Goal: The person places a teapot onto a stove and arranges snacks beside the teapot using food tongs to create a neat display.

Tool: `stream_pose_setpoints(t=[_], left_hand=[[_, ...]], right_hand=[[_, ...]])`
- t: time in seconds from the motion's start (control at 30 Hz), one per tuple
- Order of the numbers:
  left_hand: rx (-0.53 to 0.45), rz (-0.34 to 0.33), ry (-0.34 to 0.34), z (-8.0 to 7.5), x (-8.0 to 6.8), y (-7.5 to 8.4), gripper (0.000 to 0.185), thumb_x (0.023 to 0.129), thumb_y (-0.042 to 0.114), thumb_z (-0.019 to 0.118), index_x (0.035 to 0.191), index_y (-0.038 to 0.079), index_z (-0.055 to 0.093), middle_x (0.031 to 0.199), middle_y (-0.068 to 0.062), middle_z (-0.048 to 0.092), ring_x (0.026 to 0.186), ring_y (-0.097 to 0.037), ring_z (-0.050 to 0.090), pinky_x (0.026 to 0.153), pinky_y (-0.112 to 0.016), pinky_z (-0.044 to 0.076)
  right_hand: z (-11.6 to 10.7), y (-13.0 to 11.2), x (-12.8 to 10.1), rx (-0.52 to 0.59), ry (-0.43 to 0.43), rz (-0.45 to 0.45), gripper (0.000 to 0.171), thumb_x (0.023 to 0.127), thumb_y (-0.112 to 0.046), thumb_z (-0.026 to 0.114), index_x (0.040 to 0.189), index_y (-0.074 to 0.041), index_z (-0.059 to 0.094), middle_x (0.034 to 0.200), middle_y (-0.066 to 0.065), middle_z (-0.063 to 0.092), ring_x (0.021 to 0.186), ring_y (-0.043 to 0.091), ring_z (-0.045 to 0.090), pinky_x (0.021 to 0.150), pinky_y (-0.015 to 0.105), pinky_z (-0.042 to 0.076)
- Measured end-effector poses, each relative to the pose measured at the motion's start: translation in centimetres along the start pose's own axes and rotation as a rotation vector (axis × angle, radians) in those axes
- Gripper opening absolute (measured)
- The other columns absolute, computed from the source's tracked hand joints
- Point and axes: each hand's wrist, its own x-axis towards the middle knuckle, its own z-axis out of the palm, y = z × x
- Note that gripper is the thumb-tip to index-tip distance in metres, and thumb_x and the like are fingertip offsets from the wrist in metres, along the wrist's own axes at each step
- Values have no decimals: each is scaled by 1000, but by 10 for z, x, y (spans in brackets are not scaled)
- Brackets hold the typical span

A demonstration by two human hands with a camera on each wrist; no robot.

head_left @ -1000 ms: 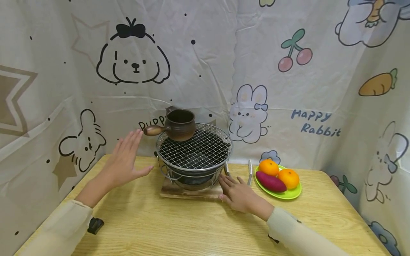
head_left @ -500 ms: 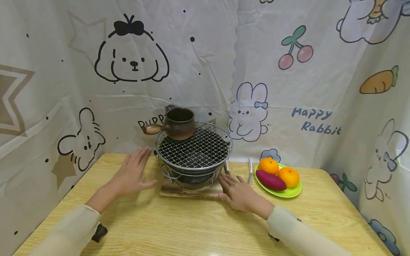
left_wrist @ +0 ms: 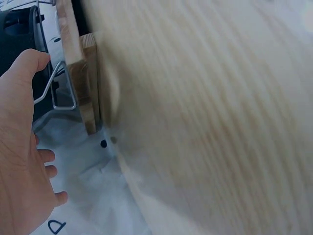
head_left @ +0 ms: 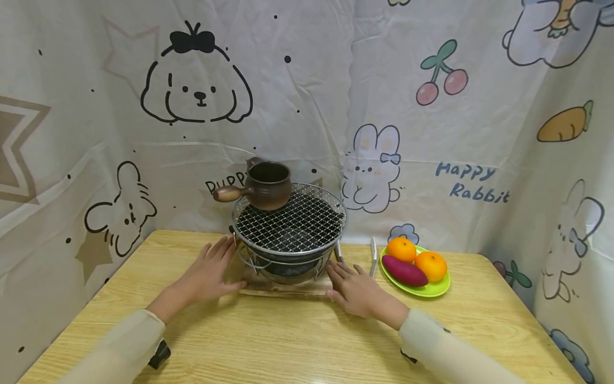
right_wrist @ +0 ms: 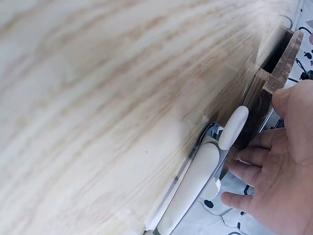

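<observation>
A round tabletop grill [head_left: 290, 234] with a wire mesh top stands on a wooden board [head_left: 288, 288]. On the mesh, toward the back left, sits a brown clay pot [head_left: 268, 186] whose side handle points left. My left hand [head_left: 207, 273] is beside the board's left end, fingers extended and thumb apart; in the left wrist view its thumb is near the grill's wire handle [left_wrist: 64, 90]. At the board's right end my right hand [head_left: 357, 292] lies with fingers extended, seemingly touching the wood. Neither hand holds anything. Whether the left fingers touch the board is unclear.
Right of the grill lie what look like white-handled tongs [right_wrist: 193, 188], close to my right hand. A green plate [head_left: 443, 288] farther right bears two oranges [head_left: 431, 266] and a purple sweet potato [head_left: 404, 271]. A printed curtain [head_left: 307, 106] hangs behind the table [head_left: 288, 341].
My left hand has come down and to the right, from beside the pot's handle to the board's left end. The right hand, pot and grill have stayed in place.
</observation>
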Motion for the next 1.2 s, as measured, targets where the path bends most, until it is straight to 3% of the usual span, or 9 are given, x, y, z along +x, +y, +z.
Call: stream_pose_setpoints(t=[0.3, 0.9, 1.2], left_hand=[[-3, -7, -37, 12, -1, 5, 98, 90, 62, 63, 154, -6, 35, 156, -31, 39, 146, -46, 37, 116, -68, 30], [-28, 3, -101, 16, 0, 10, 90, 96, 64, 55, 158, 2, 34, 160, -21, 39, 147, -41, 40, 114, -70, 32], [-46, 23, -94, 23, 2, 8, 91, 97, 68, 50, 156, 1, 36, 161, -21, 39, 146, -41, 40, 111, -71, 34]], right_hand=[[0, 0, 0, -3, -6, 6, 63, 108, -41, 44, 152, 4, 42, 159, 22, 40, 146, 41, 43, 114, 66, 37], [0, -1, 1, 13, -3, 8, 63, 108, -40, 45, 152, 5, 41, 159, 23, 39, 145, 42, 43, 113, 66, 37], [0, 0, 2, 10, -15, 23, 63, 108, -40, 45, 153, 4, 41, 160, 22, 39, 146, 41, 42, 114, 66, 37]])
